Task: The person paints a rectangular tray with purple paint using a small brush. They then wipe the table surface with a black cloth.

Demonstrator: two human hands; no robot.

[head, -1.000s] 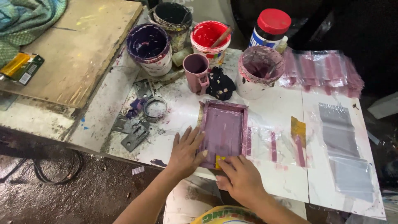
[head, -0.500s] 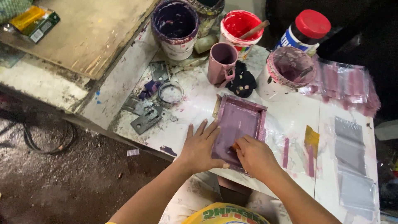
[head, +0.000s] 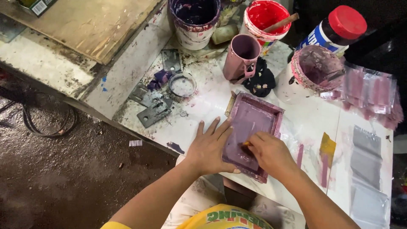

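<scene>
Head view: we see a paint-stained white table (head: 212, 101) above a dark wet floor (head: 55, 182). The purple frame (head: 251, 133) lies near its front edge. Our left hand (head: 210, 148) presses flat, fingers spread, on the frame's 9 o'clock side; our right hand (head: 271, 154) is closed around a small yellow tool (head: 246, 144) inside it. Paint pots (head: 195, 21) crowd 12 o'clock; bare table lies at 3.

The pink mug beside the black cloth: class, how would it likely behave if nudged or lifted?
The pink mug stands upright on a flat base, so probably slides rather than rolls. It looks rigid, with a side handle to grip. Paint smears suggest it may be slippery.
</scene>
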